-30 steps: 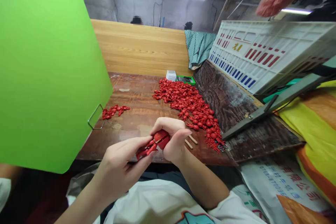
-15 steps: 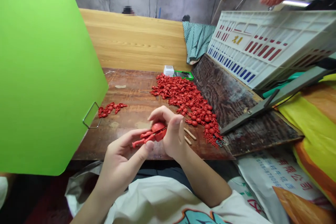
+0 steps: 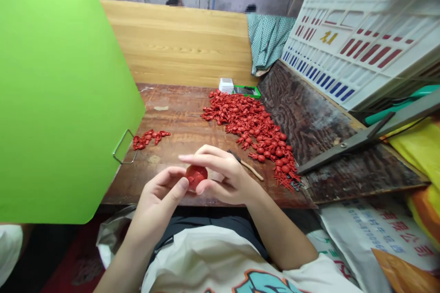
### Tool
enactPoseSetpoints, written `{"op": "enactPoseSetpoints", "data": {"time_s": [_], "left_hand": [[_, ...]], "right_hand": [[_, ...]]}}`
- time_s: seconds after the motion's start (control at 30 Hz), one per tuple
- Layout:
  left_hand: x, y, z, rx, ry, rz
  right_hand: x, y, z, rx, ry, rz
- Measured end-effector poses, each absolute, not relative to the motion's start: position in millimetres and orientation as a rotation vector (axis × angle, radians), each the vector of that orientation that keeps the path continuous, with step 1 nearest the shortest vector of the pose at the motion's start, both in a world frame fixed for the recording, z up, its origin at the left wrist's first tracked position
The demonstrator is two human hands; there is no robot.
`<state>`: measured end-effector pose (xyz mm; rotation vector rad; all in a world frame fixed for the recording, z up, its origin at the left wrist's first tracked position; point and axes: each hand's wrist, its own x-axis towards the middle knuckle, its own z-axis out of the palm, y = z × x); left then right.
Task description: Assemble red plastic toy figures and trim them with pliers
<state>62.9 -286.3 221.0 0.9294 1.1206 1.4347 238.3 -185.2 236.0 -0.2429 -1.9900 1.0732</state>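
Head view: left hand [image 3: 158,192] and right hand [image 3: 227,175] pinch a rounded red piece [image 3: 197,176], each grip closed on it, above the near part of the brown tabletop [image 3: 182,119]; a heap of red parts [image 3: 248,121] lies beyond, rightward.

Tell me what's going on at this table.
A person holds a small red piece in the left hand, with the right hand close about it. A big heap of red parts lies farther back, toward the right; a few red pieces lie by the green board.
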Motion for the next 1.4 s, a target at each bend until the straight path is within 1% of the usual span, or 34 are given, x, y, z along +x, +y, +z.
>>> {"op": "enactPoseSetpoints", "data": {"time_s": [0.1,0.17,0.27,0.37,0.53,0.9,1.13,1.4], "left_hand": [[64,-285,225,0.930,1.139,1.492],[64,-286,231,1.011,1.199,1.548],[62,-288,240,1.109,1.303,1.568],[59,-287,245,1.049,1.383,1.556],[56,-283,238,0.959,1.360,1.559],[61,-276,234,0.805,1.195,1.612],[61,-278,229,0.841,1.263,1.593],[68,-275,231,0.902,1.277,1.570]], "right_hand": [[229,-191,227,-0.428,-1.652,1.270],[224,-195,223,-0.485,-1.493,1.330],[224,-199,223,-0.472,-1.531,1.324],[226,-199,228,-0.485,-1.528,1.330],[224,-200,231,-0.554,-1.372,1.447],[227,-191,232,-0.574,-1.285,1.497],[228,-192,234,-0.600,-1.329,1.500],[221,-200,228,-0.610,-1.311,1.389]]}}
